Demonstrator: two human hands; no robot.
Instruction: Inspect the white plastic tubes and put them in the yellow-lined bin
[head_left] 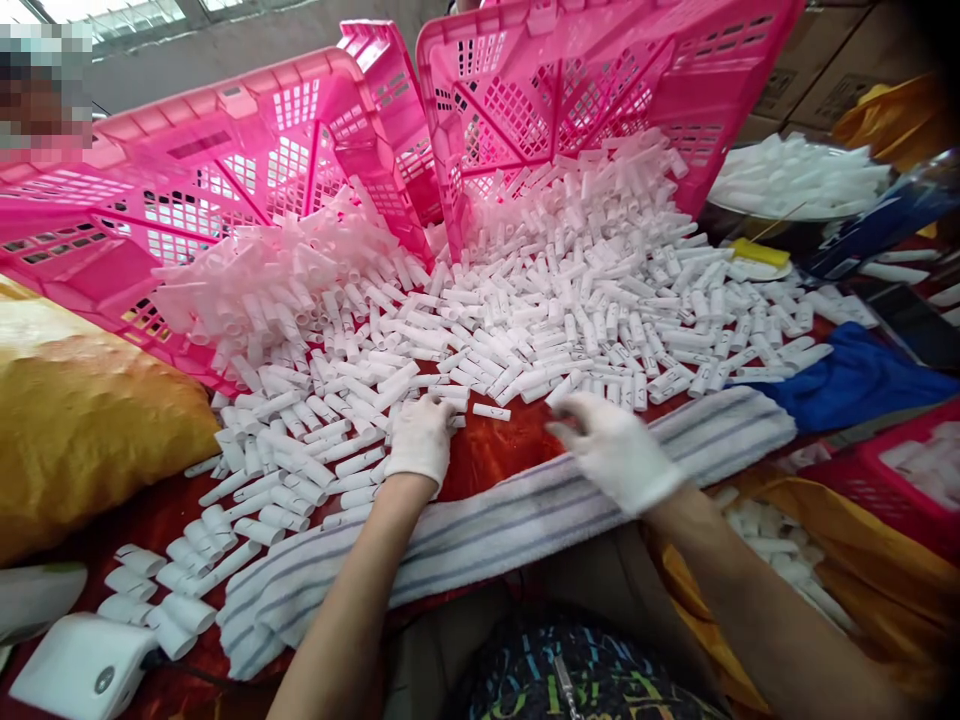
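Observation:
White tubular pieces (525, 300) lie heaped over a red tabletop (487, 455), spilling from two tipped pink crates (555, 110). My left hand (421, 437), in a white glove, is at the front edge of the heap, its fingertips bent down among the pieces; whether it grips one is hidden. To the right, my right hand (611, 447), also gloved, hovers over the table's front part near the towel, thumb and fingers slightly apart with nothing visible between them. One single piece (491, 411) with a dark mark lies between the hands.
A striped towel (495, 530) runs along the front edge. Yellow sacks (90, 420) stand at the left and lower right. A white device (86, 665) sits at the lower left. At the right are a blue cloth (855, 375), a heaped bowl (799, 180) and a pink basket (892, 480).

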